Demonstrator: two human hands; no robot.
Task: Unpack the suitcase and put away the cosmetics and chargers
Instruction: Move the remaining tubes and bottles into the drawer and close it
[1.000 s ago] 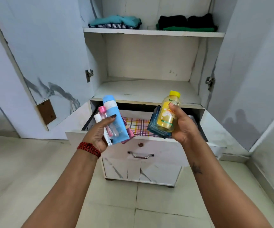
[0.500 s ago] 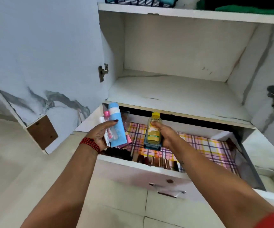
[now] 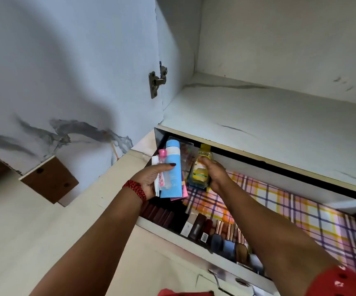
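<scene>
My left hand (image 3: 151,178) grips a bundle of cosmetics: a tall blue tube (image 3: 172,165), a small pink-capped bottle (image 3: 163,167), a white stick (image 3: 155,165) and a pink item behind them. My right hand (image 3: 215,175) holds a yellow Garnier bottle (image 3: 201,169) together with a blue-edged clear case under it, low over the back left corner of the open drawer (image 3: 194,238). The drawer is lined with a checked cloth (image 3: 279,206). A clear plastic box (image 3: 185,150) stands behind the items at the drawer's back left.
A row of lipsticks and small cosmetics (image 3: 215,231) lines the drawer's front edge. Above the drawer is a bare white shelf (image 3: 279,116). The open cupboard door (image 3: 66,71) with its hinge (image 3: 157,81) stands at my left. The drawer's handle (image 3: 219,276) is below.
The view has come closer to the drawer. My right hand has moved the yellow bottle and case toward the drawer's back left corner; my left hand keeps its bundle beside it.
</scene>
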